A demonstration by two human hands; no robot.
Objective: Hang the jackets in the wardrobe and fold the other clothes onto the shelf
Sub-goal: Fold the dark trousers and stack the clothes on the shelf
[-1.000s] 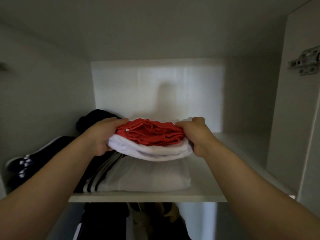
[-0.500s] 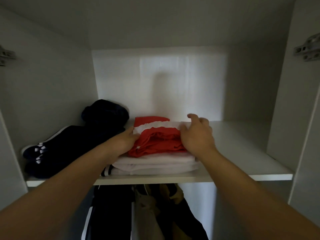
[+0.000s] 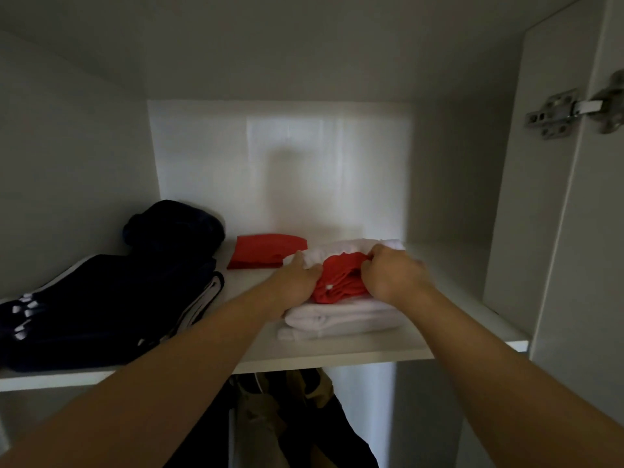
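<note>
A folded red and white garment [image 3: 341, 282] lies on top of a white folded pile [image 3: 337, 320] on the wardrobe shelf [image 3: 337, 354]. My left hand [image 3: 297, 278] rests against the garment's left side, fingers on its white edge. My right hand [image 3: 393, 276] grips its right side, fingers curled into the red cloth. A second red folded piece [image 3: 266, 251] lies flat behind, to the left. Dark navy clothes with white stripes [image 3: 101, 298] are stacked at the shelf's left.
A dark rolled bundle [image 3: 175, 224] sits at the back left. Jackets [image 3: 277, 417] hang below the shelf. The wardrobe's right wall carries a metal hinge [image 3: 567, 114]. Bare shelf shows to the right of the white pile.
The red and white bundle was lowered onto the white pile. The pile now sits further right on the shelf, and a separate red piece shows behind it.
</note>
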